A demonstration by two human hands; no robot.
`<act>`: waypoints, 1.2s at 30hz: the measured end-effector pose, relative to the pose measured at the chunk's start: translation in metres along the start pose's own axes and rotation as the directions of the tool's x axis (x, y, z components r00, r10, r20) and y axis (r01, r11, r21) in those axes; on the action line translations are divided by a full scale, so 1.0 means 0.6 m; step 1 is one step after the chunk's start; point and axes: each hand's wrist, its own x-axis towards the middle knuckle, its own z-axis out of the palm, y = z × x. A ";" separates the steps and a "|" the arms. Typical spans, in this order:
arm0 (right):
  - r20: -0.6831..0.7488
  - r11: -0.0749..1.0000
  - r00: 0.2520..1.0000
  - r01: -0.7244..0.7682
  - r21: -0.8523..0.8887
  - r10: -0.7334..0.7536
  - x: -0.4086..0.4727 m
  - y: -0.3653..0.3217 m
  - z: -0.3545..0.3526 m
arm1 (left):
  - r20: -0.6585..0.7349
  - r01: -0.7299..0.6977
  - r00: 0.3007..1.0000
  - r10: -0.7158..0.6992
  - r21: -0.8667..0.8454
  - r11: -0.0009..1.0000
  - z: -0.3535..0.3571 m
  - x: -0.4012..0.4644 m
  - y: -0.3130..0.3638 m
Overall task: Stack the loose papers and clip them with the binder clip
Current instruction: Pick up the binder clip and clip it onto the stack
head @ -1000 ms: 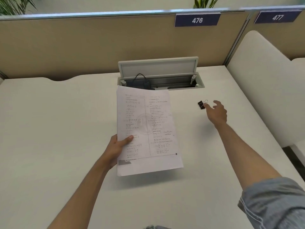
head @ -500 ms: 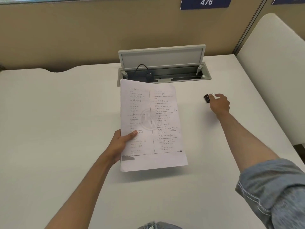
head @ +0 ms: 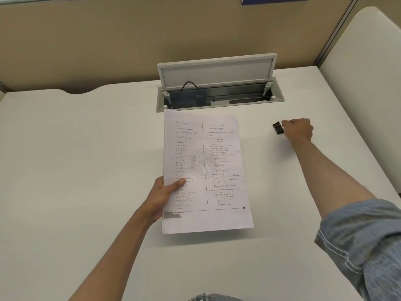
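Observation:
A stack of white printed papers [head: 208, 170] is held above the white desk [head: 76, 170], slightly lifted, casting a shadow below it. My left hand [head: 161, 196] grips the stack at its lower left edge, thumb on top. A small black binder clip [head: 278, 127] sits at the right of the desk. My right hand [head: 298, 129] has its fingers closed on the clip's wire handles, the clip's black body sticking out to the left.
An open cable tray [head: 219, 94] with a raised grey lid and a plugged black adapter is sunk into the desk just beyond the papers. A beige partition [head: 130, 40] runs along the back. A white divider panel [head: 364, 83] stands on the right.
My right hand reached the binder clip and closed its fingers on the wire handles. The papers in my left hand stayed almost still. The view tilted downward.

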 end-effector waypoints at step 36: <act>0.591 0.640 0.482 0.764 0.078 -0.647 -0.320 -0.179 -0.015 | 0.116 -0.137 0.986 0.121 0.137 0.981 0.016 -0.070 -0.007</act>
